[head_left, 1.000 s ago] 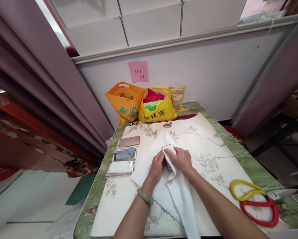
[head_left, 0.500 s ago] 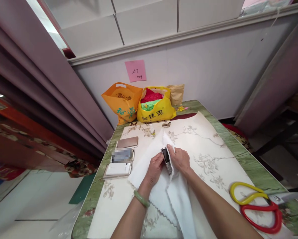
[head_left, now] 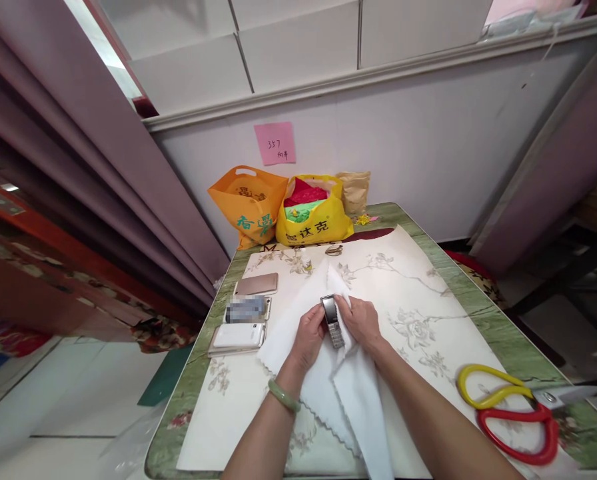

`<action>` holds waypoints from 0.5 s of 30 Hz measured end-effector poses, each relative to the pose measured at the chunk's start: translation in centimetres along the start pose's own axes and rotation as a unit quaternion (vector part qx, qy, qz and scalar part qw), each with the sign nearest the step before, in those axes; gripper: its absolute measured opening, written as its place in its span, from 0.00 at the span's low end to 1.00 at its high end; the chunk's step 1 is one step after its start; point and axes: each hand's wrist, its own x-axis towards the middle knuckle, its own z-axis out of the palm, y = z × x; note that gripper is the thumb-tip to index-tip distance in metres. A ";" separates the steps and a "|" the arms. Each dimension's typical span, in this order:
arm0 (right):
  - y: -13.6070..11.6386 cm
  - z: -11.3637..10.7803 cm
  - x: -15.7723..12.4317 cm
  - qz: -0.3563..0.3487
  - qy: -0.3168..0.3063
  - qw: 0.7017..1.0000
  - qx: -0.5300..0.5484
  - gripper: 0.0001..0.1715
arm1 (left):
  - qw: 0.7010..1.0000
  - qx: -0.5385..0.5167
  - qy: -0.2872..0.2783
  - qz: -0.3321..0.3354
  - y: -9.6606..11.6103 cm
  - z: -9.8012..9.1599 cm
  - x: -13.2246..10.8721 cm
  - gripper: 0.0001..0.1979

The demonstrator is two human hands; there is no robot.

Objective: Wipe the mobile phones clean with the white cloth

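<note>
Between my hands is a small keypad mobile phone [head_left: 334,325], tilted with its screen and keys facing up. My left hand [head_left: 309,333], with a green bangle on its wrist, grips the phone's left edge. Fingers of my right hand [head_left: 361,321] are closed on a white cloth [head_left: 361,393], a fold of which lies against the phone's right side. Under both hands the rest of the cloth spreads out, its edge scalloped. To the left lie several smartphones: a rose-gold one [head_left: 257,284], one with a blurred face [head_left: 247,310], and a white one [head_left: 239,335] on top of another.
Scissors [head_left: 523,413] with yellow and red handles lie at the right, blades pointing right. An orange bag [head_left: 248,207], a yellow bag [head_left: 314,227] and a brown paper pouch [head_left: 354,191] stand at the back. Floral paper [head_left: 418,287] covers the green table [head_left: 523,327].
The fold of cloth has shifted off the phone's face, so more of its screen and keypad shows. My hands stay in nearly the same place; the view has shifted slightly.
</note>
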 end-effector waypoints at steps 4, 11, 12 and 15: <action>0.8 -0.1 -0.5 -0.069 -0.017 0.996 0.049 0.24 | 0.999 -0.027 0.031 0.011 -0.3 -0.3 0.1 0.17; 1.2 0.0 -0.7 -0.067 -0.023 0.993 0.091 0.27 | 1.000 -0.011 0.025 0.009 -0.2 -0.1 0.0 0.17; 1.2 0.1 -0.7 -0.046 -0.015 0.994 0.099 0.29 | 1.000 -0.008 0.023 0.009 -0.2 -0.1 -0.1 0.16; 1.3 0.5 -0.8 0.007 0.002 0.993 0.117 0.35 | 1.000 0.008 0.024 0.008 -0.4 -0.1 -0.1 0.14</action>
